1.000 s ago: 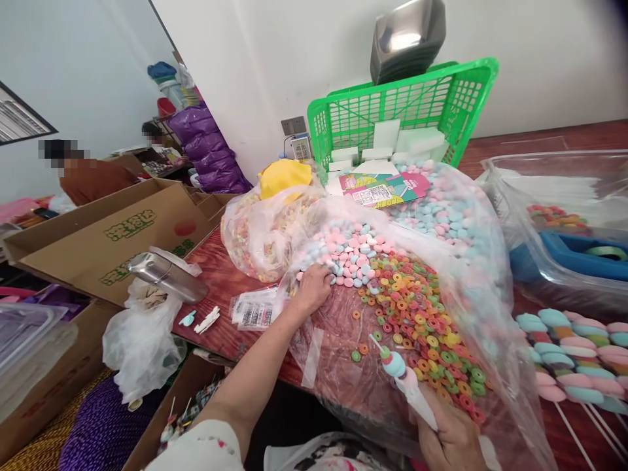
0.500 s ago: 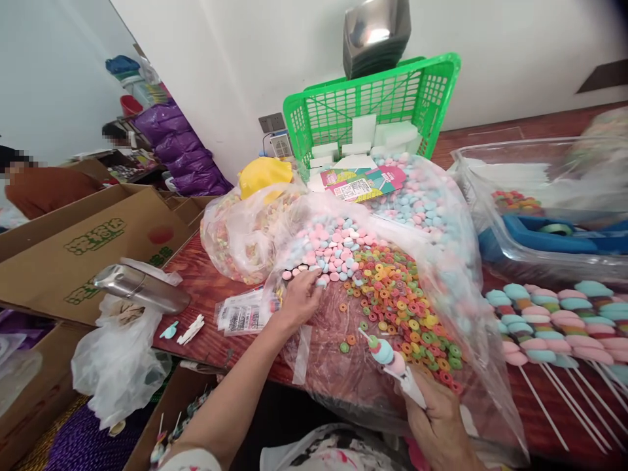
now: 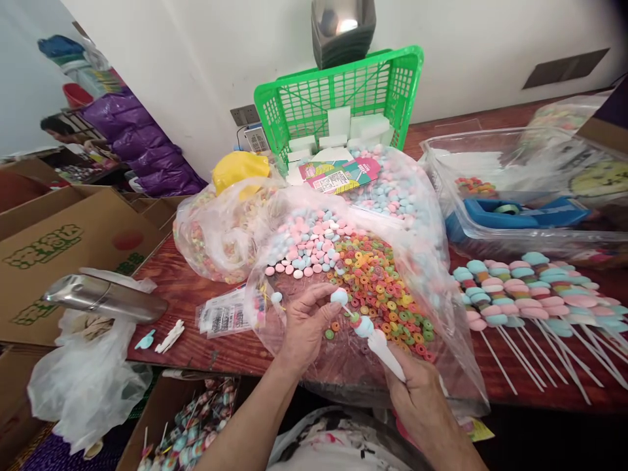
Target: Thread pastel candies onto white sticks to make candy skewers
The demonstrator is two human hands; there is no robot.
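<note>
My left hand [image 3: 305, 324] pinches a pale blue candy [image 3: 338, 297] between thumb and fingertips, right at the tip of a thin stick. That stick belongs to a candy skewer [image 3: 364, 326], which carries a small green-and-red ring section and a blue candy. My right hand [image 3: 417, 386] is closed around the lower end of the skewer, together with a white, flat-looking plastic piece [image 3: 387, 356]. Just beyond both hands lie a heap of gummy rings [image 3: 375, 281] and a heap of pink and blue candies [image 3: 311, 242], on a clear plastic bag [image 3: 456, 366].
Finished skewers [image 3: 530, 294] lie in rows at right, below a clear bin [image 3: 520, 242]. A green basket [image 3: 338, 85] stands against the wall. At left are a steel flask [image 3: 108, 297] and cardboard boxes [image 3: 73, 255]. An open box of candy sticks [image 3: 196, 418] sits below the table edge.
My left hand has left the pink and blue heap and come to the skewer's tip with a blue candy. My right hand has brought the skewer toward it. The view has swung right.
</note>
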